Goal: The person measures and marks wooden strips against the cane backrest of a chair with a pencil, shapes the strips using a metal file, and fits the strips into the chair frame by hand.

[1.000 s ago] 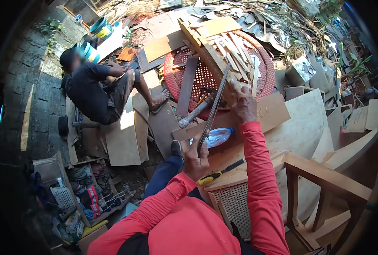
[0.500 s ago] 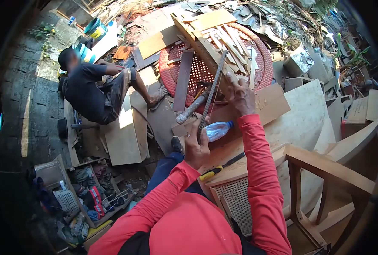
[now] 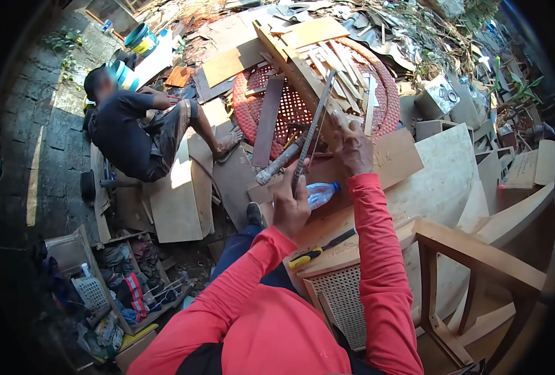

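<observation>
My left hand [image 3: 291,203] is closed round the lower end of a long, thin saw [image 3: 317,119], which slants up and away beside a long wooden board [image 3: 296,74]. My right hand [image 3: 354,148] grips the near end of that board. Under the saw lie a pale, worn hammer-like tool [image 3: 282,164] and a clear plastic bottle [image 3: 320,195] with a blue cap. Behind the board is a round red woven surface [image 3: 386,87] bearing thin wood strips [image 3: 336,65].
A person [image 3: 133,128] in dark clothes sits at the left. A yellow-handled tool [image 3: 307,257] lies on a chair frame [image 3: 477,253] at the lower right. A crate of cloths [image 3: 90,250] stands lower left. Plywood sheets [image 3: 446,169] lie at the right.
My left hand has shifted slightly, with the saw's lower end. My right hand stays on the board. The whole view has moved a little.
</observation>
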A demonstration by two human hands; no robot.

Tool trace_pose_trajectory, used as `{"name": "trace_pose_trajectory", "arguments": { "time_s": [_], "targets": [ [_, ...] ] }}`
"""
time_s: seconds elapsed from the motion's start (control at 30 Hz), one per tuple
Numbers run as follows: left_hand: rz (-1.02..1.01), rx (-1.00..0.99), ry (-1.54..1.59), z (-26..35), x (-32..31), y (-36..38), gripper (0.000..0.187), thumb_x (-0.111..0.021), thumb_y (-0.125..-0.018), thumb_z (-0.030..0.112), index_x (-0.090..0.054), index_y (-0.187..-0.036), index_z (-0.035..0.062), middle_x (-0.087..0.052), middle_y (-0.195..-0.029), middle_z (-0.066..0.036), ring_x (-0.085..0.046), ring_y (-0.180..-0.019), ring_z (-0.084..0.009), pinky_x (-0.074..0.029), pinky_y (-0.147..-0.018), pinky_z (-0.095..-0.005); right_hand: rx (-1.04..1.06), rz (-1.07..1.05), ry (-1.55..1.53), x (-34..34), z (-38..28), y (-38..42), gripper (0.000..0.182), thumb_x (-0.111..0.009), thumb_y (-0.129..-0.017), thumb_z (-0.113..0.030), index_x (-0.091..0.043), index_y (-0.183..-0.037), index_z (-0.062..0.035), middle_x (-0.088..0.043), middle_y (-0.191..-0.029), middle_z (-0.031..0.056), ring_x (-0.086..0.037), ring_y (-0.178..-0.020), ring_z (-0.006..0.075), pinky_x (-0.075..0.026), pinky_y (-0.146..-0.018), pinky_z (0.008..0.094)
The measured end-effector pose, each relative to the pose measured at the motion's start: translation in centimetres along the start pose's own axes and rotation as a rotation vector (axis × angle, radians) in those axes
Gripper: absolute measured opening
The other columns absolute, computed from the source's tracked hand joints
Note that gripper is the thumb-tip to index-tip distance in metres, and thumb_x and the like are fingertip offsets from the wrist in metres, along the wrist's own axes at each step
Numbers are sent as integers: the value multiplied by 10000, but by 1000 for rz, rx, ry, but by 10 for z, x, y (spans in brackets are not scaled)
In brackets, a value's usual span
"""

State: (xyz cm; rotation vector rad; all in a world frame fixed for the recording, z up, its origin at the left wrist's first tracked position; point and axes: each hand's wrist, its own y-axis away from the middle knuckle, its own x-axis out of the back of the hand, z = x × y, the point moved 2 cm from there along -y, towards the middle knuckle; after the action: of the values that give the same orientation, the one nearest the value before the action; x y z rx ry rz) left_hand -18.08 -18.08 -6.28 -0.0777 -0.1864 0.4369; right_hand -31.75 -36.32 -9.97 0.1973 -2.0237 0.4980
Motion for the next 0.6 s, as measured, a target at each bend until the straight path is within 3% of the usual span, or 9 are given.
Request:
{"name": "trace_pose_trajectory", "arguments": {
  "time_s": [0.1,0.13,0.27,0.33,0.37,0.4,0.5,0.53,0.6],
  "targets": [
    [84,-233,-152,-35,-58,-116,289,-538,-1128,91,-625,-1399,40,-699,-892,-114,-613,-656,-159,-530,-636,-354,29,6,12,-3,3,-2,535,-669,-1019,-260,-606,-1548,-303,-657,-1061,180,-724,-839,431,-590,-724,530],
    [53,-164,-157,-30,-60,-116,300,-526,-1131,85,-621,-1412,39,-711,-953,-115,-633,-687,-170,-533,-645,-355,39,9,6,-2,4,-3,532,-667,-1021,-260,-606,-1547,-303,-657,-1060,179,-724,-831,432,-588,-718,532],
    [91,-261,-90,-15,-28,-45,330,-504,-1143,95,-612,-1449,37,-735,-1118,-92,-611,-703,-142,-527,-650,-326,38,22,19,5,2,-4,519,-658,-1029,-270,-606,-1545,-300,-657,-1062,175,-729,-831,419,-591,-711,531],
    [65,-166,-59,-7,8,23,348,-492,-1142,83,-611,-1467,42,-736,-1191,-71,-578,-705,-99,-516,-656,-297,34,16,12,0,-2,-3,519,-658,-1030,-274,-606,-1545,-301,-657,-1061,175,-732,-835,415,-594,-712,530],
    [21,-5,6,-1,18,45,355,-489,-1139,73,-613,-1471,47,-734,-1209,-60,-562,-707,-79,-509,-658,-282,34,9,15,4,-4,-5,519,-658,-1029,-275,-607,-1545,-302,-658,-1058,174,-733,-837,415,-595,-712,531],
    [17,-43,-32,1,17,39,354,-486,-1140,73,-615,-1469,51,-735,-1187,-56,-558,-704,-73,-505,-652,-282,32,-5,23,5,-3,0,519,-657,-1029,-276,-607,-1545,-303,-659,-1055,174,-734,-839,414,-597,-712,532],
    [-16,-11,-54,-6,-11,-36,341,-494,-1144,94,-622,-1458,61,-743,-1070,-58,-555,-672,-82,-505,-621,-301,44,15,26,1,-2,2,518,-659,-1026,-278,-612,-1542,-299,-658,-1046,172,-736,-844,418,-600,-714,533],
    [63,-164,-52,-13,-34,-83,335,-512,-1141,105,-623,-1454,60,-728,-986,-73,-557,-655,-104,-512,-620,-320,28,4,24,-1,-1,1,519,-663,-1023,-283,-616,-1540,-291,-656,-1042,170,-734,-841,421,-601,-713,533],
    [127,-238,-167,-23,-62,-118,341,-526,-1133,99,-618,-1459,64,-704,-962,-89,-562,-653,-123,-519,-626,-330,53,24,23,1,1,-4,521,-664,-1022,-286,-616,-1541,-290,-654,-1043,168,-734,-838,420,-602,-712,530]
  ]
}}
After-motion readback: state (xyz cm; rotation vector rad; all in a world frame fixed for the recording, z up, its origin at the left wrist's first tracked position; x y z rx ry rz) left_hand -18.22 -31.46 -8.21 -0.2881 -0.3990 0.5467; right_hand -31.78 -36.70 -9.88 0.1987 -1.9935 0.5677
